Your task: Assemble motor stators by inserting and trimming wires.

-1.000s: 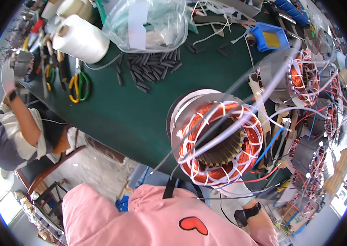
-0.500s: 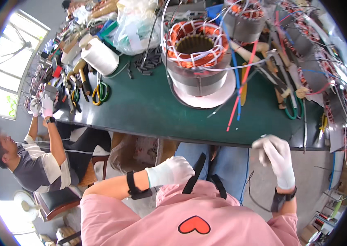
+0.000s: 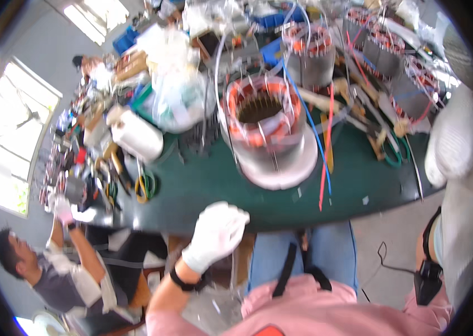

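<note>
My left hand [image 3: 217, 235], in a white glove, is raised over the near edge of the green table. Its fingers are curled in; whether anything is inside them is hidden. At the far right my right hand [image 3: 455, 140], also gloved, looms large and blurred close to the camera, so its fingers cannot be made out. Nearest to the hands on the table stands a motor stator [image 3: 264, 120], a grey metal cylinder with orange copper windings tied in white, upright on a round white base [image 3: 281, 176]. Blue tubing [image 3: 310, 120] and red tubing [image 3: 326, 151] hang beside it.
On the left are a white thread spool [image 3: 135, 134], scissors [image 3: 146, 186] and plastic bags [image 3: 177, 95]. More stators [image 3: 310, 53] stand behind and to the right, near hand tools and green-handled scissors [image 3: 396, 154]. Another person [image 3: 63, 269] works at the table's left.
My left hand has moved up and left, over the table edge. My right hand has swung up to the far right, close to the camera. The whole view has shifted, showing more of the table's back.
</note>
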### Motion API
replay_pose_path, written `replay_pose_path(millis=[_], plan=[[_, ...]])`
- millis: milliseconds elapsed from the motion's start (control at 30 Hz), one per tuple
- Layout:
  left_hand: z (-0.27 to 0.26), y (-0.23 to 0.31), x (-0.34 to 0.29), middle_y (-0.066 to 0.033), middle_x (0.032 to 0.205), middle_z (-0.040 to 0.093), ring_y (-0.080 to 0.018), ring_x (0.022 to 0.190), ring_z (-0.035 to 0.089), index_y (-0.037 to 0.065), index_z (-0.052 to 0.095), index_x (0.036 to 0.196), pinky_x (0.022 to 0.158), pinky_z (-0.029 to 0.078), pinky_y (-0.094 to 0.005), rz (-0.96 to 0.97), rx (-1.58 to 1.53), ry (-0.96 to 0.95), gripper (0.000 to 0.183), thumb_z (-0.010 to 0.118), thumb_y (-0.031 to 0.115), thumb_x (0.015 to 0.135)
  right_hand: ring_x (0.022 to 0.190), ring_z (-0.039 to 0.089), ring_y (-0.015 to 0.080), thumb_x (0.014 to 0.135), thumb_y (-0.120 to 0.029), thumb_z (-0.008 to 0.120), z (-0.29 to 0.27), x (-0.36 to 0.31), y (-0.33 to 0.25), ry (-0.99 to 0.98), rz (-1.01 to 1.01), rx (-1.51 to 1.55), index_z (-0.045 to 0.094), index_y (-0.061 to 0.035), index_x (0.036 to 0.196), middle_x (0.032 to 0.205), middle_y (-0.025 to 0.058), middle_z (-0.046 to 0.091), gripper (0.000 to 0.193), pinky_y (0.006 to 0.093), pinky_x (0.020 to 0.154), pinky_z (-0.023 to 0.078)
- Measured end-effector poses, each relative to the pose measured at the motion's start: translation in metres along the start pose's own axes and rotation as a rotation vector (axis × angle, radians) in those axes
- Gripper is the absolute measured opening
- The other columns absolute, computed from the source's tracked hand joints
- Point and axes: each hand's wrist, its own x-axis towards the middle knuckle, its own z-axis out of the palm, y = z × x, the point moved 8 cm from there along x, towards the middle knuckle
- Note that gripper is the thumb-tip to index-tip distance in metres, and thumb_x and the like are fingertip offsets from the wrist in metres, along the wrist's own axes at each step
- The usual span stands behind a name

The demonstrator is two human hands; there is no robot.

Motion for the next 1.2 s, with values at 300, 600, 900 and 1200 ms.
replay_pose_path(millis=[300,600,900,1200], plan=[[-0.021,-0.002,0.057,-0.003,0.097,0.07,-0.0259,0.09,0.066,0.01,0.071,0.102,0.086,0.052,-0.0409,0.183,-0.021,0.039,0.03,0.073,0.006,0.072,0.069,0.056,0.0176,0.103,-0.025,0.048,-0.034,0.007,0.021,0.471,-0.173,-0.147,0.054,0.0061,0.124,0.101,0.0179,0.064,0.038,0.0279,0.06,0.044],[-0.072,0.071,0.109,-0.0097,0.085,0.071,-0.0288,0.082,0.07,0.003,0.07,0.089,0.084,0.057,-0.0465,0.105,-0.107,0.331,0.026,0.057,-0.008,0.069,0.075,0.057,0.0073,0.104,-0.016,0.049,-0.063,-0.103,0.138,0.759,0.672,0.198,0.061,0.0034,0.125,0.096,0.0058,0.066,0.031,0.0209,0.064,0.043],[-0.042,0.116,0.275,-0.0075,0.089,0.063,-0.0291,0.085,0.062,0.006,0.069,0.091,0.077,0.049,-0.0403,-0.063,0.426,0.127,0.019,0.077,0.014,0.076,0.067,0.059,0.0114,0.096,-0.01,0.054,-0.001,-0.212,0.146,0.138,1.183,0.114,0.069,-0.0012,0.112,0.077,0.0058,0.064,0.023,0.0273,0.066,0.049],[-0.037,0.147,0.207,-0.0014,0.079,0.066,-0.0238,0.08,0.06,0.01,0.075,0.095,0.079,0.045,-0.0377,0.082,-0.035,0.05,0.018,0.071,0.017,0.079,0.096,0.062,0.0361,0.087,-0.011,0.066,-0.076,-0.203,0.14,0.332,0.703,-0.95,0.065,-0.0049,0.117,0.102,0.0155,0.064,0.031,0.0437,0.083,0.051]])
